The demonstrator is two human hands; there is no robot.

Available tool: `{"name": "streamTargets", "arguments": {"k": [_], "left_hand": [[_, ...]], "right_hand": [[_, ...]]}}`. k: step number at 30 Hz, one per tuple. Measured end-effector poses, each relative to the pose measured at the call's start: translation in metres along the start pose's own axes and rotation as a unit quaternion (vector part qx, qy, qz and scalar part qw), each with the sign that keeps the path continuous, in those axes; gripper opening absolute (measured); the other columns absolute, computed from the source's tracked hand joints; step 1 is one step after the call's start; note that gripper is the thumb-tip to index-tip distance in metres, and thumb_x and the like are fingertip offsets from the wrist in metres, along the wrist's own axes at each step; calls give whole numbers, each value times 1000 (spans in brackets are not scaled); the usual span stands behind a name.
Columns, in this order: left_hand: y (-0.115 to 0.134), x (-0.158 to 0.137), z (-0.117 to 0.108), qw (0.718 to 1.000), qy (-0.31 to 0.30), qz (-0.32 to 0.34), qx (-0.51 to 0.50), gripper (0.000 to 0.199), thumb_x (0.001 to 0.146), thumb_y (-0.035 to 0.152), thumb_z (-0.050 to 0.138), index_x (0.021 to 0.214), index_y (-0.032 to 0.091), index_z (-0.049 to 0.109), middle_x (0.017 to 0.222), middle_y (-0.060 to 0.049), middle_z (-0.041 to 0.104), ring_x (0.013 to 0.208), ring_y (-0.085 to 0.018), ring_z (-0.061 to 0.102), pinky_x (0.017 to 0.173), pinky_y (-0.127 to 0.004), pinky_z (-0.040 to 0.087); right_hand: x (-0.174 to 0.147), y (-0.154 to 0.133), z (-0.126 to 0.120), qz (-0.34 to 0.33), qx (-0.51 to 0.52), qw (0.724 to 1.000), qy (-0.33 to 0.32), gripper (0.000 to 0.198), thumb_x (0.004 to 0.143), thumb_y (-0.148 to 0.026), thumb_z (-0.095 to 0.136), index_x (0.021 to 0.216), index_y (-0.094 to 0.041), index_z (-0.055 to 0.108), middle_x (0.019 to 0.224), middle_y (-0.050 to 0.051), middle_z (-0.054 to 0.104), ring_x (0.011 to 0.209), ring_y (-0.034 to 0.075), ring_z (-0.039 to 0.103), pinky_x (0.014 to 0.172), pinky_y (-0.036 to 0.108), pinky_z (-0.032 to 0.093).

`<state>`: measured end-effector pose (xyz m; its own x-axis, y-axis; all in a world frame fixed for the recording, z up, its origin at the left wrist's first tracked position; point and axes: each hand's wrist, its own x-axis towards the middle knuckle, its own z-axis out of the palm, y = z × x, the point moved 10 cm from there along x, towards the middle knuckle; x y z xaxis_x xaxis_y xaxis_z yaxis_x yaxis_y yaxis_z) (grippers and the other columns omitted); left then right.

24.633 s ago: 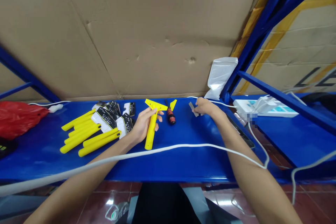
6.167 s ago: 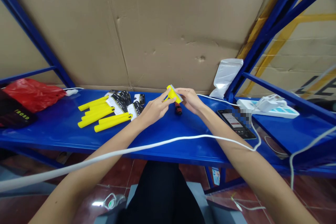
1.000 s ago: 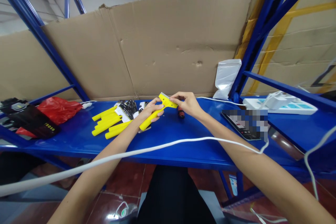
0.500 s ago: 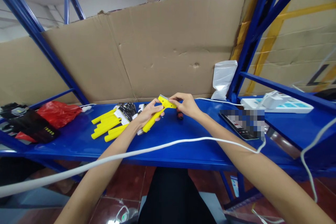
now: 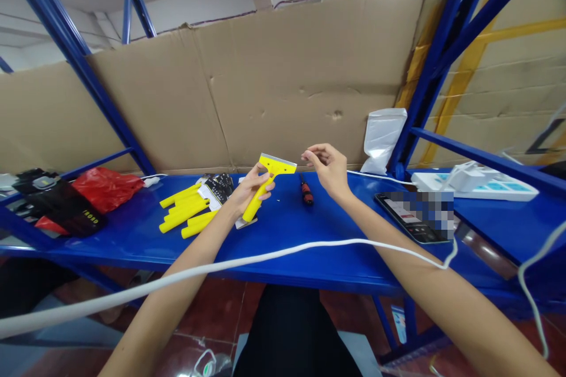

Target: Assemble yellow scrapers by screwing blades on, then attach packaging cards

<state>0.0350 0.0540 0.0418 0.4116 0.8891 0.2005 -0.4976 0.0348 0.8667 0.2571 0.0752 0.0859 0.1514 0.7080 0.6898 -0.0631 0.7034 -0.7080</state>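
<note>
My left hand is wrapped round the neck of a yellow scraper. The scraper's wide head points up and away, with a thin metal blade along its top edge; the handle slants down toward me. To its right my right hand hangs above the blue shelf, apart from the scraper. Its thumb and fingertips are drawn together, and whatever may be between them is too small to make out. Below and left of that hand lies a red and black screwdriver. Several yellow scrapers lie left of my left hand.
Printed black and white cards lie by the scrapers. A white cable crosses before my forearms. On the right are a phone and a power strip; on the left, a red bag and a black case. Cardboard stands behind.
My right hand has let go of the scraper's head and moved right and slightly up. The scraper has turned in my left hand, showing its whole head. The screwdriver is now uncovered.
</note>
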Motion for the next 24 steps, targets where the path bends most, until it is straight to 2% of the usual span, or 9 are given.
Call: {"name": "streamTargets", "arguments": {"k": [8, 15, 19, 24], "left_hand": [[3, 0, -1, 999, 8, 7, -31, 48, 78, 9, 92, 107, 26, 57, 96, 1, 62, 62, -10, 59, 42, -15, 32], [2, 1, -1, 1000, 6, 6, -15, 49, 79, 12, 94, 108, 26, 57, 98, 1, 63, 65, -10, 62, 43, -14, 36], [-8, 2, 0, 1000, -5, -15, 17, 49, 82, 16, 95, 109, 25, 55, 97, 1, 64, 66, -11, 65, 44, -15, 38], [-20, 4, -1, 998, -24, -41, 42, 52, 82, 18, 97, 112, 25, 55, 96, 0, 66, 67, -13, 69, 44, -16, 41]], "right_hand": [[-2, 2, -5, -3, -21, 1000, 18, 41, 90, -59, 88, 95, -25, 64, 89, 3, 78, 85, 22, 78, 75, 36, 63], [-10, -22, 6, -77, -104, 992, -13, 34, 100, -55, 79, 93, -25, 64, 87, 0, 68, 80, 18, 64, 79, 36, 54], [-14, -26, 19, -74, -116, 988, -66, 29, 102, -53, 74, 96, -24, 71, 93, 3, 76, 85, 21, 69, 85, 38, 57], [-16, -15, 30, -42, -104, 986, -120, 27, 95, -51, 80, 97, -24, 81, 98, 5, 84, 90, 24, 77, 89, 41, 62]]}}
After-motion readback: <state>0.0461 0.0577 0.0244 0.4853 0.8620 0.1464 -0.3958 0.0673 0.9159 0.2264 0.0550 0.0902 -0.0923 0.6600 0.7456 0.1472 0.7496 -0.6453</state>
